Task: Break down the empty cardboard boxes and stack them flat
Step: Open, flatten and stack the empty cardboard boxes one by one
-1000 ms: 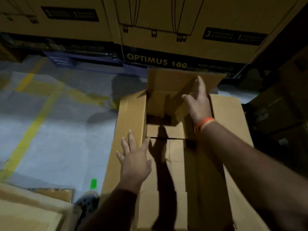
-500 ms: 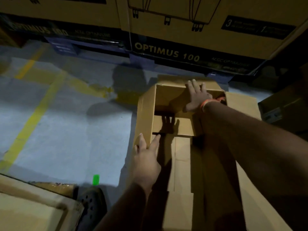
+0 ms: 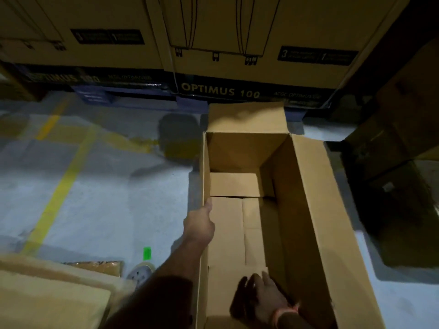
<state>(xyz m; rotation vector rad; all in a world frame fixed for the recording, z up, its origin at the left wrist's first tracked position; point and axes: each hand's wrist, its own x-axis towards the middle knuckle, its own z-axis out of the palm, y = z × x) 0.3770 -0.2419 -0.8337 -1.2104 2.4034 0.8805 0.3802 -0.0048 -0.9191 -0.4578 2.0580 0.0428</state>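
A long brown cardboard box (image 3: 316, 210) lies open on the floor, its far flap standing up and its bottom flaps folded inside. My left hand (image 3: 200, 225) grips the top edge of the box's left wall, thumb on the inside. My right hand (image 3: 257, 296), with an orange band on the wrist, lies inside the near end of the box. Its fingers are spread flat on a bottom flap (image 3: 228, 236). Both forearms come in from the lower edge of the view.
Large printed cartons (image 3: 249, 55) marked OPTIMUS 100 stand just behind the box. Dark boxes (image 3: 401, 162) crowd the right side. Flat cardboard (image 3: 47, 298) lies at the lower left beside my shoe (image 3: 140, 275). Yellow lines (image 3: 59, 191) and a green mark (image 3: 147, 253) are on the grey floor.
My right hand has drawn back from the box's far end wall to the near end. My left hand has shifted from the bottom flap onto the left wall's edge.
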